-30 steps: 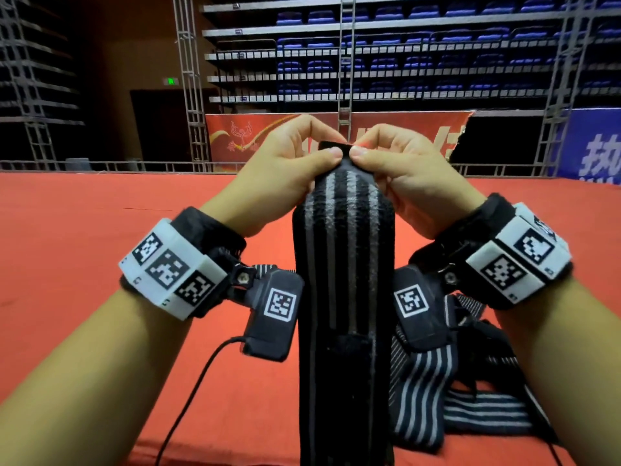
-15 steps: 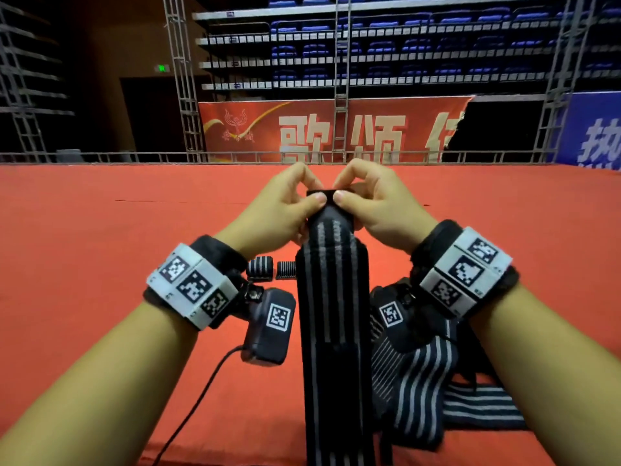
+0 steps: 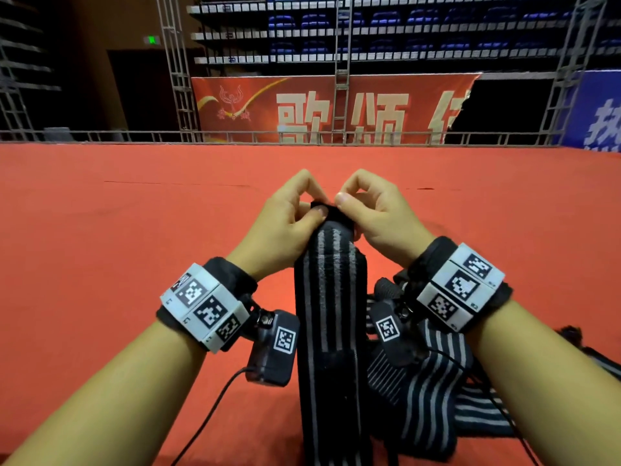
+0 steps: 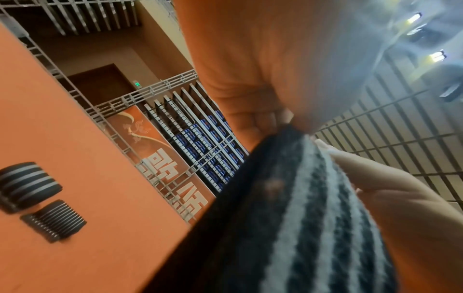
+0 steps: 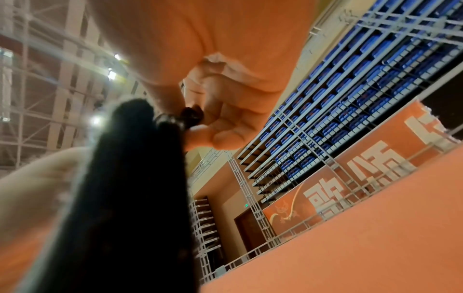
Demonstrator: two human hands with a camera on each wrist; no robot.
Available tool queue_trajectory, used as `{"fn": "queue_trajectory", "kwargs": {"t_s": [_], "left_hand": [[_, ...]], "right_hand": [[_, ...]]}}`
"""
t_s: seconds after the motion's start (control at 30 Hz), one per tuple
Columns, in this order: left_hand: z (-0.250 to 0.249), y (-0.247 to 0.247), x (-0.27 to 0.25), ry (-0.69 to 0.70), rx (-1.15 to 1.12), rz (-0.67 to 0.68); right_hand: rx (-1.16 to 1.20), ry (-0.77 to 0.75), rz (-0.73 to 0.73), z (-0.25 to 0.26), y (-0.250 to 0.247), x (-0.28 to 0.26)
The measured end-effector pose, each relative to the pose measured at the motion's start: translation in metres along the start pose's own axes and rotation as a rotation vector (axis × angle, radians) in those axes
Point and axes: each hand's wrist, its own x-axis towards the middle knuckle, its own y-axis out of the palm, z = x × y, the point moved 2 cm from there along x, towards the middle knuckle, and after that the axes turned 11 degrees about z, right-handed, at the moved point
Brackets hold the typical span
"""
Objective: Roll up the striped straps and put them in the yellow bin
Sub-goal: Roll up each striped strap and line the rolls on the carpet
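Lowered toward the red carpet (image 3: 100,264), both hands' grips pinch the striped strap (image 3: 331,297) end.

The red counter (image 3: 134,230) lies wide and bare to the left of the left hand (image 3: 285,227) and far ahead, up to the metal rail (image 3: 100,134). Two rolled straps (image 4: 30,184) sit on it, near the left wrist. Right of the right hand (image 3: 376,223) it is bare too. A heap of loose straps (image 3: 430,391) fills the spot under the right wrist, maybe stretching to the right edge.
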Motion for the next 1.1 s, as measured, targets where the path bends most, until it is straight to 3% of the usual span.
{"fn": "queue_trajectory", "kwargs": {"t_s": [0.2, 0.37, 0.57, 0.73, 0.87, 1.1], "left_hand": [[0.016, 0.005, -0.001, -0.034, -0.110, -0.015], [0.026, 0.006, -0.002, -0.089, -0.138, -0.041], [0.037, 0.004, -0.009, -0.021, -0.014, -0.024], [0.038, 0.008, -0.013, -0.145, -0.138, 0.018], [0.039, 0.005, -0.015, -0.155, -0.123, 0.063], [0.030, 0.002, -0.016, -0.235, -0.218, 0.140]], "right_hand": [[-0.029, 0.080, 0.044, -0.021, 0.002, 0.002], [-0.148, 0.002, 0.027, -0.026, 0.008, 0.002], [-0.091, 0.172, 0.149, -0.031, 0.005, 0.001], [-0.324, 0.033, 0.031, -0.027, 0.006, -0.001], [-0.379, -0.035, -0.050, -0.024, 0.010, -0.005], [-0.513, -0.173, 0.043, -0.016, 0.017, -0.014]]}}
